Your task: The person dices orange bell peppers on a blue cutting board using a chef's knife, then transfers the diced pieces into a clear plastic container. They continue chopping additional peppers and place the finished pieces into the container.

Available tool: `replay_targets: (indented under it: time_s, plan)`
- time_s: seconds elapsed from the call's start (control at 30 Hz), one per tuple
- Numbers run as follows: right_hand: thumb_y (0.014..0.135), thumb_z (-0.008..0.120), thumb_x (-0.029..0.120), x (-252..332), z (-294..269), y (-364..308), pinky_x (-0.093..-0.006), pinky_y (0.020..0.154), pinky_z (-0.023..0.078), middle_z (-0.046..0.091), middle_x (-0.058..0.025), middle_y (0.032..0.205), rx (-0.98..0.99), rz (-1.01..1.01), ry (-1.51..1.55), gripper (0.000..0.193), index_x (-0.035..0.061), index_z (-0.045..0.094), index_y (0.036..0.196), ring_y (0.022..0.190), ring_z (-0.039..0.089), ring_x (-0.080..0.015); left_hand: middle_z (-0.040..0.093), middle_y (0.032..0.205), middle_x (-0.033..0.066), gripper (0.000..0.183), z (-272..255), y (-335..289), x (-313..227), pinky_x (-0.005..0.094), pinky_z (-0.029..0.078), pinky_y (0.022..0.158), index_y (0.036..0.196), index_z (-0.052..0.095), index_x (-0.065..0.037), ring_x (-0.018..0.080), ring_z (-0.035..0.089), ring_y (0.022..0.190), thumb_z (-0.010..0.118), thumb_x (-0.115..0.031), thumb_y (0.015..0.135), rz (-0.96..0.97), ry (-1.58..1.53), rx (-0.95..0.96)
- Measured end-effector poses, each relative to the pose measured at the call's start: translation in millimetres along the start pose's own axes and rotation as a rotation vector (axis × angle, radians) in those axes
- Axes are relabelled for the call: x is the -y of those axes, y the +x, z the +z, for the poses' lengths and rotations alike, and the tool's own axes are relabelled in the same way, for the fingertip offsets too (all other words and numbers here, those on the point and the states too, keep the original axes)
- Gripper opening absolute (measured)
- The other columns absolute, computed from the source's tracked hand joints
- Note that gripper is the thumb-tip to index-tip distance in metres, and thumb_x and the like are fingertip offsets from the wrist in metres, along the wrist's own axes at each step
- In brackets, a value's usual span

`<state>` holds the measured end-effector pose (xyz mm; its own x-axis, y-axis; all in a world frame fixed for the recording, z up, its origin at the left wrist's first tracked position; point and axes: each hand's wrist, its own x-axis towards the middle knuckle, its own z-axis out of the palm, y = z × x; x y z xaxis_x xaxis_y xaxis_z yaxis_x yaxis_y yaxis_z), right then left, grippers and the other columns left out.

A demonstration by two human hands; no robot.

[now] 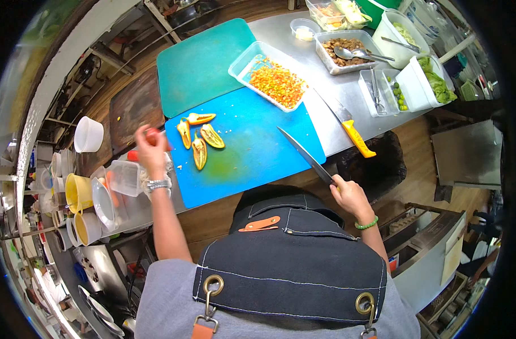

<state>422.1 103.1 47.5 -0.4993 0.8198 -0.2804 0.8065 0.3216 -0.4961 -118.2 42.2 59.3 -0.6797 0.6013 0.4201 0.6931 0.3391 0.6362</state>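
My left hand (150,150) is closed around a red pepper (152,134), slightly blurred, over the left edge of the blue cutting board (252,141). The fingers hide part of the pepper. In my right hand (350,195) is the handle of a knife (306,155), its long blade slanting over the board's right side, tip pointing away from me. Several orange pepper halves (199,151) lie on the board, some cut side up with seeds showing. At the board's far edge, a clear container (238,70) holds diced orange and red pieces (278,83).
A second knife with a yellow handle (357,138) lies on the steel table (348,85). Beyond the blue board is a green board (204,59). Food containers (344,68) crowd the far right; tubs and a yellow bucket (79,193) stand at left.
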Motion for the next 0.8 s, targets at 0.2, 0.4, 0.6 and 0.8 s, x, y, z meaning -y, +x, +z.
replay_targets:
  time_s: [0.2, 0.4, 0.6, 0.8]
  plan:
    - [0.098, 0.054, 0.027, 41, 7, 30, -0.0591, 0.067, 0.051, 0.067, -0.0253, 0.077, -0.043, -0.077, 0.026, 0.02, 0.0087, 0.052, 0.106, 0.076, 0.065, -0.0482, 0.065, 0.117, 0.0134, 0.037, 125, -83, -91, 0.0324, 0.055, 0.087, 0.115, 0.068, -0.007, 0.0213, 0.065, 0.104, 0.08, -0.021, 0.083, 0.047, -0.421, 0.492]
    - [0.098, 0.051, 0.026, 68, -1, 32, -0.0608, 0.071, 0.051, 0.068, -0.0279, 0.084, 0.102, -0.028, -0.064, 0.022, 0.0053, 0.05, 0.107, 0.081, 0.065, -0.0499, 0.055, 0.118, 0.021, 0.044, 151, -116, -114, 0.0392, 0.05, 0.095, 0.129, 0.067, -0.011, 0.0311, 0.059, 0.106, 0.068, -0.02, 0.086, -0.02, -0.313, 0.519]
    - [0.098, 0.05, 0.024, 86, -16, 19, -0.0606, 0.069, 0.052, 0.067, -0.0273, 0.08, 0.086, -0.021, -0.11, 0.02, 0.0051, 0.051, 0.106, 0.078, 0.066, -0.0497, 0.059, 0.108, 0.0137, 0.035, 149, -116, -118, 0.0328, 0.054, 0.076, 0.109, 0.059, 0.0, 0.0176, 0.062, 0.077, 0.073, -0.018, 0.082, -0.277, -0.51, 0.475]
    - [0.098, 0.051, 0.021, 92, -35, 16, -0.0589, 0.067, 0.051, 0.066, -0.0273, 0.078, 0.092, -0.08, -0.184, 0.018, 0.0055, 0.049, 0.107, 0.077, 0.065, -0.0488, 0.059, 0.098, 0.008, 0.031, 159, -124, -111, 0.0293, 0.053, 0.068, 0.104, 0.058, -0.002, 0.0131, 0.058, 0.068, 0.074, -0.015, 0.081, -0.191, -0.456, 0.336]
